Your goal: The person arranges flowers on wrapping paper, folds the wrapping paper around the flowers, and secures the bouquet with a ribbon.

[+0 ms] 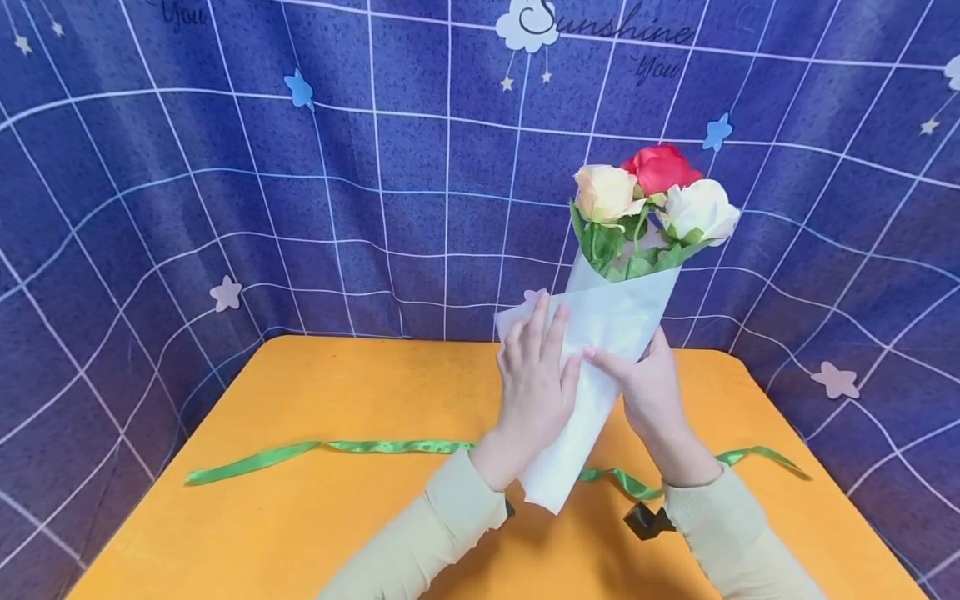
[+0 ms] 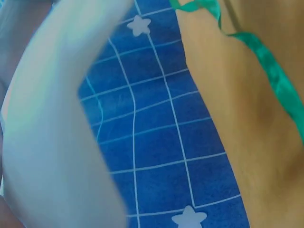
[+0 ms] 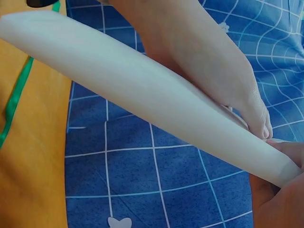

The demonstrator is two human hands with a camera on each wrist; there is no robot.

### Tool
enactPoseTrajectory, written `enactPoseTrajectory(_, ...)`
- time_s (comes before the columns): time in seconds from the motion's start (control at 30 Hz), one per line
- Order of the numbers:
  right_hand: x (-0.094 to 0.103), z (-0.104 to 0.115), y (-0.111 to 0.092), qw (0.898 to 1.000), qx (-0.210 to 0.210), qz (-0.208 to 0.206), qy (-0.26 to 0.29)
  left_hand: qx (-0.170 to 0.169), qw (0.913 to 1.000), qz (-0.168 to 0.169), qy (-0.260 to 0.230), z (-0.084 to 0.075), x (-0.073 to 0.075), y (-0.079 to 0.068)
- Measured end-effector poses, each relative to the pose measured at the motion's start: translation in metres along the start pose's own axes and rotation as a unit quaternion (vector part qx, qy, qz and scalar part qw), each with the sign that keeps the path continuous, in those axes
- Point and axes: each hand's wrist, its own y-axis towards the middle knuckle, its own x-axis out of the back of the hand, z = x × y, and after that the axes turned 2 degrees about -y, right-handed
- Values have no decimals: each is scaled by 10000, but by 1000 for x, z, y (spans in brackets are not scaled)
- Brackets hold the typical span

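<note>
The person's forearms reach in from the near edge, the left sleeve [image 1: 427,525] slanting to the right and the right sleeve [image 1: 731,525] slanting to the left, so that the wrists converge over the orange table [image 1: 247,533]. A dark object [image 1: 643,521] shows beside the right cuff. The near end of the white paper [image 1: 577,425], rolled into a cone, comes between the two wrists. A green ribbon [image 1: 390,447] lies across the table from left to right, its middle hidden behind the left forearm and the paper.

Farther in, the left hand [image 1: 534,379] lies along the left side of the cone, back of the hand up, fingers extended toward the far side and resting on the paper's left corner, thumb apart from them and pointing the same way. The right hand [image 1: 652,383] grips the cone from the right: its thumb lies across the near face, pointing left, and its fingers go behind the paper, mostly hidden.

The bouquet is over the table, right of centre, tilted with its far end to the right. From the paper's opening rise green leaves [image 1: 645,258], a peach rose [image 1: 603,193] at left, a white rose [image 1: 701,210] at right and a red rose [image 1: 662,168] behind. Farthest stands a blue gridded backdrop [image 1: 412,250].
</note>
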Motion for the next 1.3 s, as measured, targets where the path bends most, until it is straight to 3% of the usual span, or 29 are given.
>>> enactPoseTrajectory(0.2, 0, 1, 0, 9999, 100, 52, 27, -3, 9979, 145, -637, 5, -2, -6)
enactPoseTrajectory(0.33, 2, 1, 0, 9998, 107, 6, 159, 97, 9982, 208, -563, 4, -6, -21)
enactPoseTrajectory(0.43, 3, 0, 0, 9999, 66, -7, 131, 309, 9968, 375, -629, 1, -7, -32)
enactPoseTrajectory(0.53, 4, -2, 0, 10000, 29, 41, 23, 753, 9874, 687, -1210, -4, -5, -37)
enactPoseTrajectory(0.63, 4, -3, 0, 9999, -17, 103, -58, 1379, 9635, 927, -2098, -9, 1, -35)
enactPoseTrajectory(0.8, 3, -6, 1, 9997, -50, 207, -140, 2210, 9017, 1046, -3566, -7, 9, -27)
enactPoseTrajectory(0.87, 2, -6, 0, 9994, -101, 257, -185, 2557, 8703, 1169, -4045, -4, 11, -24)
enactPoseTrajectory(1.03, 1, -6, -2, 9984, -267, 370, -325, 3318, 7789, 1582, -5081, 4, 14, -19)
enactPoseTrajectory(1.1, 1, -6, -3, 9978, -296, 441, -407, 3409, 7526, 1702, -5371, 8, 15, -18)
enactPoseTrajectory(1.13, 1, -6, -3, 9973, -310, 491, -446, 3408, 7461, 1753, -5445, 9, 15, -18)
enactPoseTrajectory(1.17, 1, -6, -4, 9968, -319, 525, -506, 3358, 7455, 1787, -5473, 10, 15, -18)
enactPoseTrajectory(1.3, 1, -8, -4, 9945, -398, 671, -705, 3236, 7546, 1920, -5375, 12, 16, -19)
